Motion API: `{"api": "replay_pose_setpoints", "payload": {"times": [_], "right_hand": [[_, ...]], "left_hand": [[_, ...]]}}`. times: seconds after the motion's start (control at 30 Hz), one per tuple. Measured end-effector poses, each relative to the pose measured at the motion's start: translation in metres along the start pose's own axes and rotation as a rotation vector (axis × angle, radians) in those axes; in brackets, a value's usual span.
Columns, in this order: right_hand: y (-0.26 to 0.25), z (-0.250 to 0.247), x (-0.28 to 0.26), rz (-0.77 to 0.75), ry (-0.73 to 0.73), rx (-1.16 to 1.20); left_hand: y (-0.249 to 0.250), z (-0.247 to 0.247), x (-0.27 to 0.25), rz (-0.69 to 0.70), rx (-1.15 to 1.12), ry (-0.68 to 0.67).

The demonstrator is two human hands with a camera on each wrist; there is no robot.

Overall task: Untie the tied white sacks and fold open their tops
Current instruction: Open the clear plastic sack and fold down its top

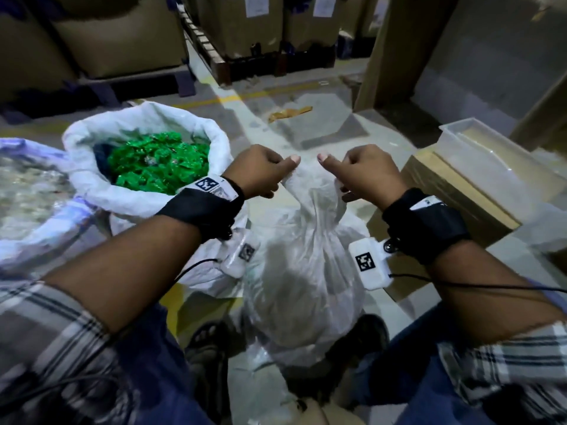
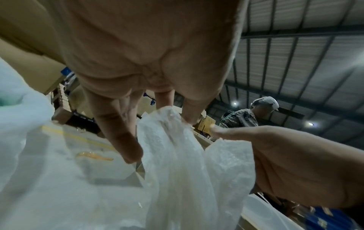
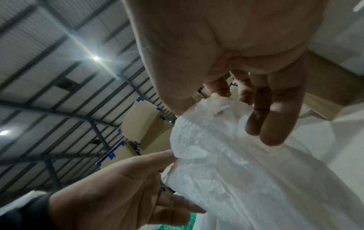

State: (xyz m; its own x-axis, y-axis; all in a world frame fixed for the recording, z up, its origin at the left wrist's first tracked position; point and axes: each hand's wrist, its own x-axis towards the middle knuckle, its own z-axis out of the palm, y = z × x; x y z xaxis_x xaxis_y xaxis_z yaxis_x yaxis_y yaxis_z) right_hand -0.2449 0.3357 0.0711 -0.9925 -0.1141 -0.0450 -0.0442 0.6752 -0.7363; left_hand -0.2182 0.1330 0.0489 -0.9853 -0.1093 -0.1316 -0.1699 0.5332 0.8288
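Both our hands, left hand (image 1: 260, 170) and right hand (image 1: 368, 173), pinched the bunched neck of the translucent white plastic sack (image 1: 306, 256) between curled fingers (image 2: 122, 140) and thumbs.

Floor: pale grey concrete (image 1: 306, 96) with a yellow painted line (image 1: 245, 95) running across it and a crumpled brown scrap (image 1: 290, 112) lying beyond the line.
Pallets: dark pallets (image 1: 254, 64) at the far side carry large brown cartons (image 1: 239, 23) with white paper labels.
Right side: a tall cardboard wall (image 1: 395, 47), a low brown box (image 1: 454, 191) on the floor, and a clear plastic tub (image 1: 503, 167) resting on that box.
Roof: corrugated metal sheeting (image 3: 39, 38) on dark steel beams.
Light: small bright ceiling lamps (image 3: 95, 58); the space overall is dim.
Background: stacked cartons with blue corners (image 3: 141, 123); a person in a pale cap (image 2: 263, 105) stands far off.
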Motion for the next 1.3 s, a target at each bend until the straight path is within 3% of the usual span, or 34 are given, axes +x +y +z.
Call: {"api": "replay_pose_setpoints", "payload": {"times": [0.17,0.33,0.5,0.57,0.67,0.73,0.8,0.9,1.03,1.1,1.17,1.23,1.3], "right_hand": [[0.005,0.004,0.003,0.172,-0.057,0.222],[0.007,-0.008,0.007,0.28,-0.081,0.666],[0.011,-0.043,0.009,0.493,-0.294,0.982],[0.016,-0.055,0.008,0.491,-0.325,0.996],[0.019,-0.064,0.006,0.468,-0.227,0.908],[0.03,-0.068,0.013,0.378,-0.006,0.62],[0.041,-0.072,0.021,0.185,0.199,0.065],[0.054,-0.075,0.022,0.021,0.363,-0.12],[0.04,-0.058,0.007,-0.447,0.458,-0.335],[0.019,-0.046,-0.008,-0.666,0.354,-0.339],[0.002,-0.031,-0.024,-0.823,0.112,-0.392],[-0.006,-0.019,-0.037,-0.924,-0.131,-0.545],[-0.005,-0.012,-0.043,-0.926,-0.277,-0.704]], "left_hand": [[0.002,0.008,0.015,-0.174,-0.314,-0.058],[0.009,-0.005,0.021,-0.236,-0.58,0.048],[0.011,-0.029,0.028,-0.219,-0.649,0.265],[0.009,-0.041,0.03,-0.239,-0.713,0.321],[0.001,-0.061,0.032,-0.259,-0.826,0.316],[-0.006,-0.076,0.033,-0.254,-0.916,0.353],[-0.012,-0.088,0.035,-0.242,-0.932,0.458],[-0.017,-0.093,0.037,-0.191,-0.889,0.584],[-0.012,-0.082,0.042,-0.119,-0.688,0.559],[-0.012,-0.078,0.044,-0.057,-0.559,0.562],[-0.014,-0.077,0.045,-0.018,-0.424,0.58],[-0.016,-0.077,0.046,0.013,-0.305,0.584],[-0.02,-0.077,0.045,0.055,-0.211,0.567]]}}
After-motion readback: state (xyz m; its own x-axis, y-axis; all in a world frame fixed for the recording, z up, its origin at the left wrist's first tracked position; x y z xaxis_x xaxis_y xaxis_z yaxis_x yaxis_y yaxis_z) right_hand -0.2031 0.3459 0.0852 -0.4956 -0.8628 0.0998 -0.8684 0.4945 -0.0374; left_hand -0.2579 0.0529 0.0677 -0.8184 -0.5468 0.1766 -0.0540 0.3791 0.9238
